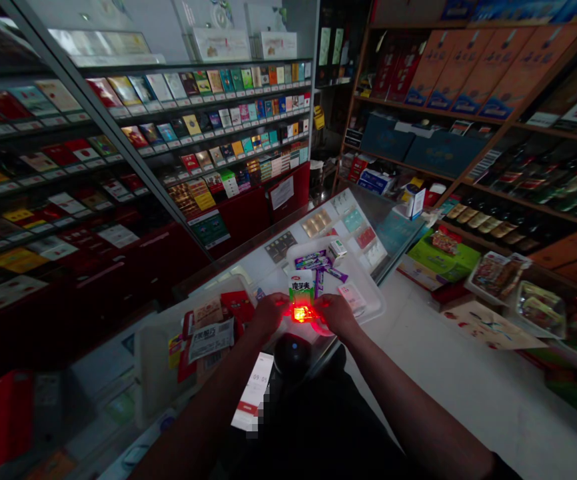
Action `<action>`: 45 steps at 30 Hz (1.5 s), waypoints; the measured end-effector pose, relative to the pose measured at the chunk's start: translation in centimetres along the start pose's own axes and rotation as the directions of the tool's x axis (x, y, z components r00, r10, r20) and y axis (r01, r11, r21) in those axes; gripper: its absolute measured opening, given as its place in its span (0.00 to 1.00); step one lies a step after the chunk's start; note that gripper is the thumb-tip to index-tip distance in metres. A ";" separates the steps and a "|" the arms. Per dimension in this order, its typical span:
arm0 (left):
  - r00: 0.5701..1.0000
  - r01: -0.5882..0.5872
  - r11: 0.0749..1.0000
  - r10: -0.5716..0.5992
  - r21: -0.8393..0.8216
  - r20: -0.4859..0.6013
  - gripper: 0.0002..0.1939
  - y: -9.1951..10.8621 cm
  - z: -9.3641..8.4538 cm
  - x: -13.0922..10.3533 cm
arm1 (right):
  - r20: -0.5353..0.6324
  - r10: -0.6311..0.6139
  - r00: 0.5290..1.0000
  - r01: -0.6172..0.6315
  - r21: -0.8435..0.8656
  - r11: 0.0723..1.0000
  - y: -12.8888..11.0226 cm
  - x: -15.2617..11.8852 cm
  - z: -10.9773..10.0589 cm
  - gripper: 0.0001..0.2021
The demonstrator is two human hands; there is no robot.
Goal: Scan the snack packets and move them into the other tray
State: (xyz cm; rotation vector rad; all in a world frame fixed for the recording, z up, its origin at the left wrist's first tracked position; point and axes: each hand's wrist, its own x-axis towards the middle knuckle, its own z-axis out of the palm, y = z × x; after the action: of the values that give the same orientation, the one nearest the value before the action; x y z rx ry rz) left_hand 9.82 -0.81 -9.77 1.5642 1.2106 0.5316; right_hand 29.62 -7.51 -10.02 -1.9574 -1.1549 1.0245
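Note:
My left hand [270, 316] and my right hand [337, 315] are closed on opposite sides of a small snack packet [302, 313]. Bright red light falls on it and washes out its print. Directly beyond rises a white and green konjac snack packet [301, 285]; I cannot tell whether it is the same piece. Just below the hands is a black rounded scanner [292, 357]. Past my right hand lies a white tray [379, 308] holding purple-wrapped bars [313, 260], a small white box [337, 249] and a pink-and-white packet [352, 297].
A phone [254, 393] lies left of the scanner. Another pale bin [149, 373] at left holds red and white packets [212, 339]. The glass counter [248, 257] runs ahead, before shelves of cigarette packs [208, 83]. Snack trays [541, 313] and bottle shelves stand at right.

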 end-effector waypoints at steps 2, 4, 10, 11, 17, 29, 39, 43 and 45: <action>0.999 0.032 0.998 -0.034 -0.056 -0.023 0.10 0.0 -0.1 -0.2 | 0.006 -0.022 1.000 0.022 0.035 0.999 -0.6 -0.1 0.1 0.02; 0.996 0.073 0.994 -0.078 -0.086 -0.050 0.09 0.3 -0.5 -0.6 | 0.002 -0.058 0.998 0.057 0.052 0.997 -1.3 -0.1 0.3 0.02; 0.983 0.070 0.991 -0.089 -0.117 -0.162 0.09 0.9 -3.1 -2.6 | 0.054 -0.137 0.989 0.136 0.020 0.990 -4.3 -0.2 1.9 0.02; 0.980 0.066 0.989 -0.090 -0.134 -0.176 0.09 0.8 -3.6 -3.0 | 0.062 -0.142 0.988 0.142 0.013 0.990 -4.8 -0.3 2.4 0.02; 0.949 0.102 0.964 -0.168 -0.244 -0.266 0.15 0.3 -6.8 -6.4 | 0.189 -0.203 0.961 0.222 -0.086 0.971 -8.1 -0.9 5.8 0.03; 0.844 0.254 0.960 -0.281 -0.121 -0.457 0.22 -2.9 -12.5 -12.2 | 0.487 -0.271 0.830 0.431 -0.251 0.867 -12.3 -3.5 12.1 0.08; 0.786 0.356 0.934 -0.321 -0.038 -0.528 0.21 -7.5 -13.3 -13.4 | 0.551 -0.256 0.794 0.452 -0.254 0.855 -13.6 -4.7 13.0 0.09; 0.764 0.411 0.911 -0.321 0.039 -0.560 0.21 -7.9 -13.4 -13.3 | 0.534 -0.287 0.795 0.458 -0.219 0.861 -13.3 -4.5 12.2 0.08; 0.768 0.412 0.909 -0.307 0.066 -0.561 0.21 -7.4 -13.3 -13.4 | 0.511 -0.288 0.810 0.435 -0.194 0.879 -12.9 -4.3 11.8 0.08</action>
State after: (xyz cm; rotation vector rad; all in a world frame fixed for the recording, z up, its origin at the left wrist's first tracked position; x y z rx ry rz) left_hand -9.41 -7.03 -8.49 1.3084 2.0028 0.6390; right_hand 12.87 -4.52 -4.01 -1.6309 -1.9820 1.1935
